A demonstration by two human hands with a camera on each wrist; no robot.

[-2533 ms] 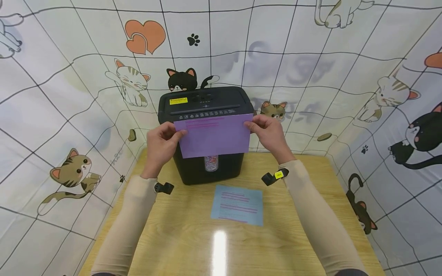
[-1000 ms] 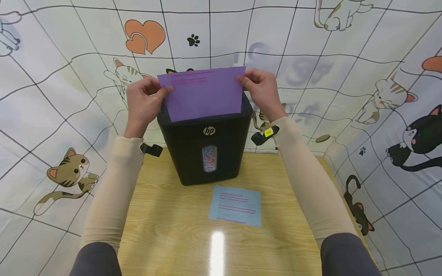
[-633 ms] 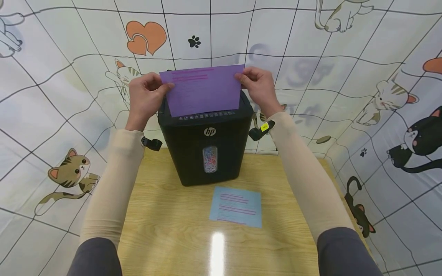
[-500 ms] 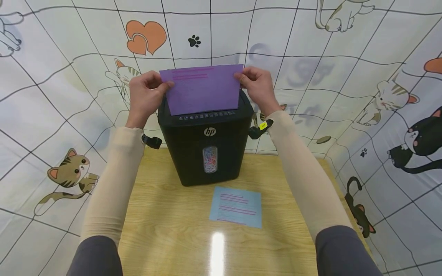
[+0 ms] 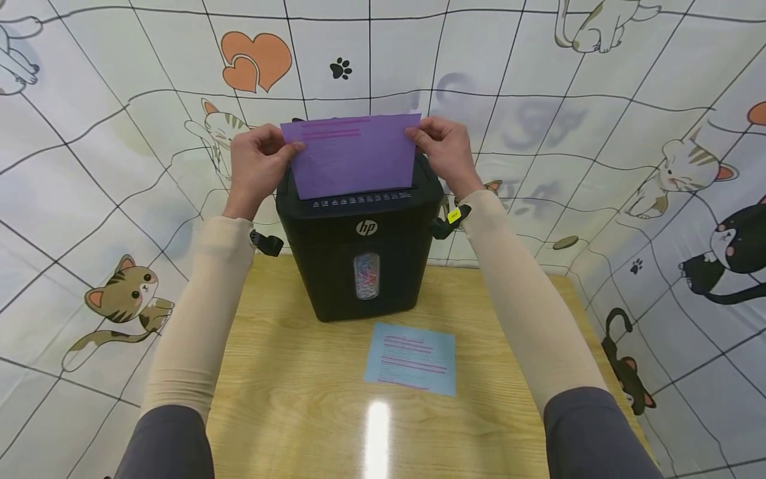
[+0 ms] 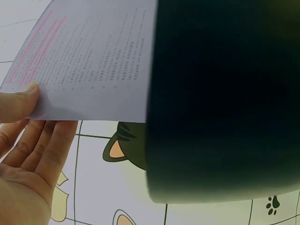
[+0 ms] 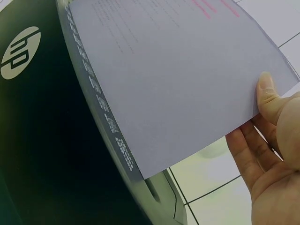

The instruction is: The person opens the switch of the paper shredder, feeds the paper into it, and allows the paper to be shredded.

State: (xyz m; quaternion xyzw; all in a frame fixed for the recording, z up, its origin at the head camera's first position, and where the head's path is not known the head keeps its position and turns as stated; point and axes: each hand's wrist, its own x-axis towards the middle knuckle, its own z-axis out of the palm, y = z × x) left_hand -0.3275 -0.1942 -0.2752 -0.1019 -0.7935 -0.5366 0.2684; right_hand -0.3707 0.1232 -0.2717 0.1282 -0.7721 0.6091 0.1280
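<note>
A purple sheet [image 5: 353,156] with pink and dark print stands upright over the top of a black HP shredder [image 5: 361,239]. Its lower edge meets the shredder's top by the row of icons. My left hand [image 5: 258,163] pinches the sheet's upper left corner, thumb in front [image 6: 21,101]. My right hand [image 5: 443,152] pinches the upper right corner, thumb on the front face [image 7: 267,93]. The wrist views show the sheet [image 6: 93,61] [image 7: 178,79] against the shredder's dark body [image 6: 220,103] [image 7: 47,131].
A light blue printed sheet [image 5: 411,357] lies flat on the wooden table [image 5: 287,386] in front of the shredder. A window [image 5: 366,275] in the shredder shows coloured shreds. Cat-patterned cloth walls [image 5: 90,199] close in the table on three sides.
Both hands lifted the purple sheet from in front of the shredder to above its top, then lowered it slightly until its lower edge reached the top.
</note>
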